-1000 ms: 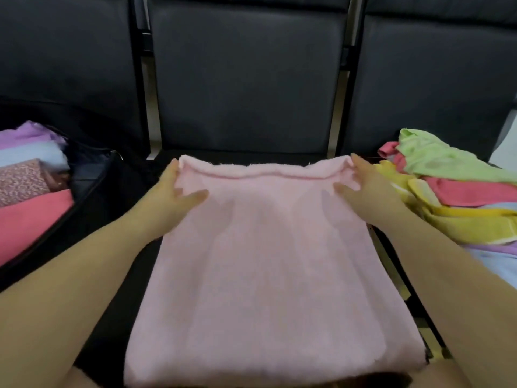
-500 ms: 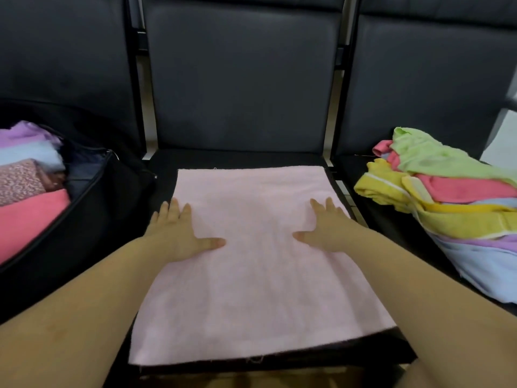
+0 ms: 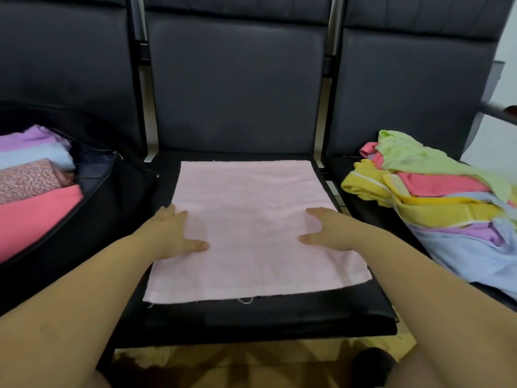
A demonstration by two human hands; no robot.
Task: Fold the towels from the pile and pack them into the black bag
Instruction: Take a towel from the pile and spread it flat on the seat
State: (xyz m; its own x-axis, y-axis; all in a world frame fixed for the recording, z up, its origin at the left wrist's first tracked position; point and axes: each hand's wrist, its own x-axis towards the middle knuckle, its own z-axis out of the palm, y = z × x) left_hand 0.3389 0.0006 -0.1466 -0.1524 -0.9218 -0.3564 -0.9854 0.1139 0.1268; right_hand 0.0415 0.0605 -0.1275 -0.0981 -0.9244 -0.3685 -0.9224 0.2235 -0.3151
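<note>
Head view: a pink towel (image 3: 251,228) lies flat on the middle seat (image 3: 251,317), already folded at least once by the look of its doubled near edge. The left hand (image 3: 173,233) and right hand (image 3: 324,231) rest on it, fingers straight, palms pressing, gripping nothing. The step looks like smoothing between folds. Next, one side edge likely needs pinching and carrying across. The bag (image 3: 92,219) sits left, part filled; the pile (image 3: 436,191) waits right, so plenty remains.
</note>
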